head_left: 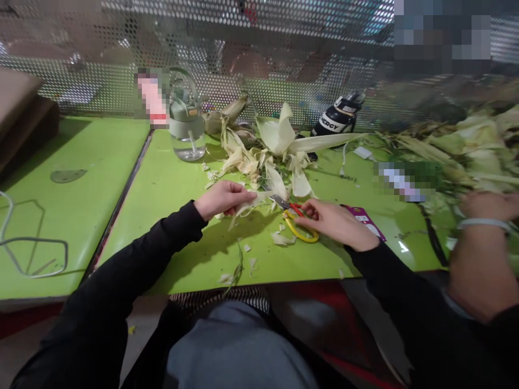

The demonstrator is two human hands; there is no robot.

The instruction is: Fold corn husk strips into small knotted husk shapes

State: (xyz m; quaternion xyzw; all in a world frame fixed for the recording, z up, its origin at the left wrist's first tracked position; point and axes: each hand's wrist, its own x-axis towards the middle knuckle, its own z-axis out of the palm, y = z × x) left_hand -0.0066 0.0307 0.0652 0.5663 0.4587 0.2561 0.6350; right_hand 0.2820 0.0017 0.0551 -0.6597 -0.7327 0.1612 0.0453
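Head: left hand (225,200) pinches husk (246,206), right hand (333,221) holds scissors (288,206), inside table edge (275,280).

on the table (133,259), husks (275,140) lie midway, before the mesh screen (227,59). the jug (187,127) stands left of them, the bottle (337,116) behind and to the right, the heap (466,146) far right. nearer the table's front edge, the husk strip (245,208) is in the left hand (225,199), the scissors (299,221) in the right hand (333,220).
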